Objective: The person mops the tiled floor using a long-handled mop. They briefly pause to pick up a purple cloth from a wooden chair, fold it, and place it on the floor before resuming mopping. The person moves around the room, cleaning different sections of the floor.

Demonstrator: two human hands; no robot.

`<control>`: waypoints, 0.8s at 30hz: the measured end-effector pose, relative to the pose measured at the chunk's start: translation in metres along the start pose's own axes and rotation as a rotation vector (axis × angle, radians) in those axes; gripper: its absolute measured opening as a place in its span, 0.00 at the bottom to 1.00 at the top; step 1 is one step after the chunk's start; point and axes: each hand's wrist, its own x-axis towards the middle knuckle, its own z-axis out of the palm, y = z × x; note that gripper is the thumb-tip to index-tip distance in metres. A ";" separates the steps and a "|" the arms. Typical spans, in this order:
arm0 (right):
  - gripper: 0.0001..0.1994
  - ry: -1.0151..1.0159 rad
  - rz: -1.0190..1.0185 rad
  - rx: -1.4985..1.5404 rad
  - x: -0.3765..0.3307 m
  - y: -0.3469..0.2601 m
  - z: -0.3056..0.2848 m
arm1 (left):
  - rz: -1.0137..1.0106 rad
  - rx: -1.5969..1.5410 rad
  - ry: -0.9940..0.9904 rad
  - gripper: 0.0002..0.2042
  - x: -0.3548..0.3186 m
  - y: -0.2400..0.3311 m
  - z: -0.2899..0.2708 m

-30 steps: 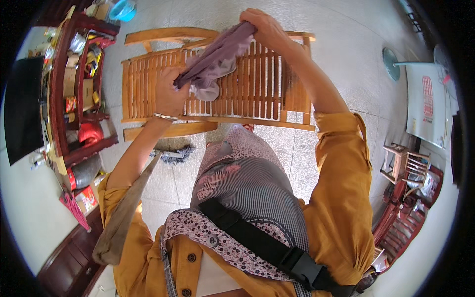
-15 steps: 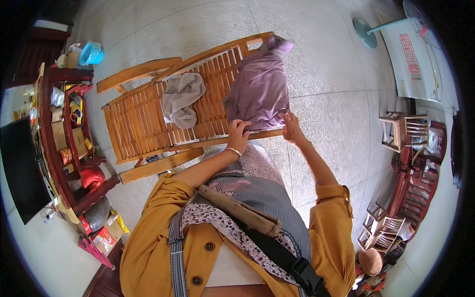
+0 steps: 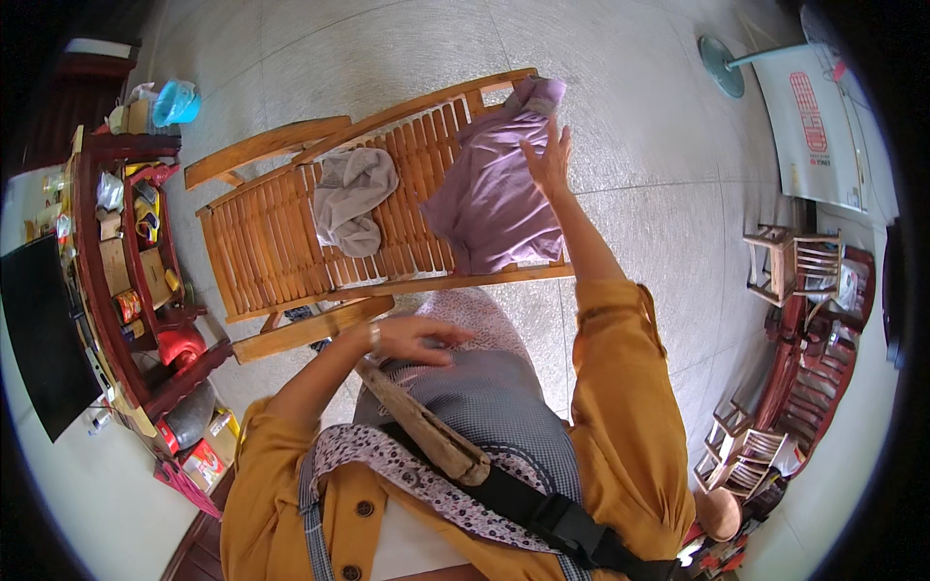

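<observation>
A purple cloth (image 3: 499,194), which looks like a garment, is spread with wrinkles over the right end of a slatted wooden lounge chair (image 3: 266,237). My right hand (image 3: 550,165) reaches over its right edge with the fingers apart; I cannot tell whether they touch the fabric. In front of my checked apron (image 3: 465,382) is my left hand (image 3: 421,339), holding nothing, its fingers stretched to the right. A crumpled grey cloth (image 3: 356,194) lies farther left on the slats.
Left stands a dark red cabinet (image 3: 102,257) with packages on its shelves and a blue bin (image 3: 176,103) beyond it. At right are a fan base (image 3: 722,66), a large white box (image 3: 814,136), small wooden chairs (image 3: 772,261) and a reddish bench (image 3: 821,373).
My left hand has let go of the purple cloth and drawn back to my body. My right hand has moved up along its right edge. The cloth lies flatter and wider.
</observation>
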 end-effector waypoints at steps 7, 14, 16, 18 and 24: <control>0.36 -0.175 0.038 -0.248 0.056 -0.030 0.048 | 0.150 -0.355 0.365 0.19 -0.100 -0.027 0.038; 0.28 -0.185 -0.256 -0.426 0.075 -0.043 0.061 | 0.164 -0.199 0.924 0.24 -0.097 -0.020 0.073; 0.29 -0.053 -0.352 -0.420 0.083 -0.044 0.064 | 0.176 -0.183 0.955 0.23 -0.097 -0.015 0.073; 0.30 -0.289 -0.319 -0.543 0.088 -0.041 0.069 | 0.166 -0.166 0.974 0.23 -0.097 -0.015 0.074; 0.37 -0.577 -0.265 -0.810 0.121 -0.039 0.089 | 0.171 -0.140 1.044 0.21 -0.095 -0.018 0.079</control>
